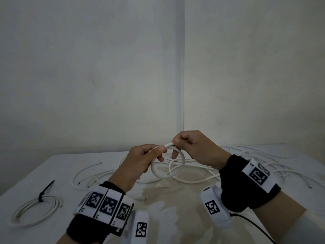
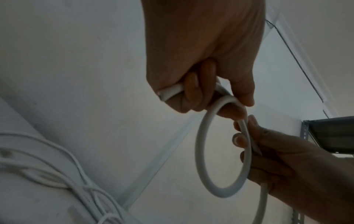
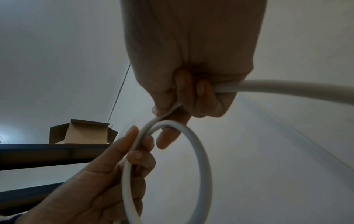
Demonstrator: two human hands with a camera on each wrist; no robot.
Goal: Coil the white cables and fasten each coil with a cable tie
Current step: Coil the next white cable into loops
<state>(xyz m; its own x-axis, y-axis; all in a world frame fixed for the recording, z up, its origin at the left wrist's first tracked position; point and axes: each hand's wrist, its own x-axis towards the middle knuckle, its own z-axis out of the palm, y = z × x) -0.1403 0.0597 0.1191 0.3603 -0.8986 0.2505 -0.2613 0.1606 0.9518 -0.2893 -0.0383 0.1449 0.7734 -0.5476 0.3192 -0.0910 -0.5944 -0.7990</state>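
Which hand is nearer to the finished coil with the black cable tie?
Left. The left hand is beyond the finished coil, toward the table's middle; the right hand is farther right.

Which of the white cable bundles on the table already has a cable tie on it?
The finished coil at the table's near left corner, cinched by a black cable tie. The loose cables behind the hands are untied.
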